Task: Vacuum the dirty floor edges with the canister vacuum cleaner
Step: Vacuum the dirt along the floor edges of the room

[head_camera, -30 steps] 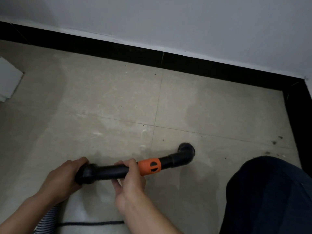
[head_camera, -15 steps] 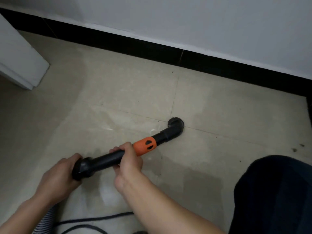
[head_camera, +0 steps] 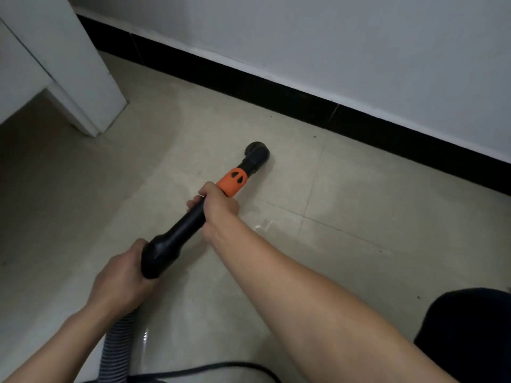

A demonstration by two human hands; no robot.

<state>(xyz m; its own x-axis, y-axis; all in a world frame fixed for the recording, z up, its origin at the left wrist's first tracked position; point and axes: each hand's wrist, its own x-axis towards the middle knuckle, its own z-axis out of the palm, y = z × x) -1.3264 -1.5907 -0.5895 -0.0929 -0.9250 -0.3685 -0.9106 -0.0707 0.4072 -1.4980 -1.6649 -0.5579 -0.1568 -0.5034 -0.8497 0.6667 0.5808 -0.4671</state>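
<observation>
From your head camera, your right hand (head_camera: 218,205) is closed around the black vacuum wand (head_camera: 190,219), fingers wrapped over the tube just behind the orange collar (head_camera: 231,181). Your left hand (head_camera: 121,280) is clenched on the thick rear end of the wand, where the ribbed hose (head_camera: 119,346) drops away toward the bottom edge of the frame.

Take the black baseboard (head_camera: 304,98) as your landmark. The round nozzle (head_camera: 257,152) at the wand's tip is down at the tiled floor (head_camera: 373,205), near the baseboard but apart from it — a strip of bare tile lies between the two. Whether the nozzle actually touches the tile, you cannot tell from here. A few dark specks (head_camera: 314,136) sit on that strip, close to the baseboard's lower edge.

Along the baseboard to the left, a white furniture leg (head_camera: 91,87) stands on the floor, its corner well apart from the nozzle, with open tile between them. Along the baseboard to the right, the floor runs unobstructed to the frame edge.

Far from the baseboard, a black cord (head_camera: 221,366) trails across the tile beside the hose, and your dark-clothed knee (head_camera: 470,335) fills the lower right corner.
</observation>
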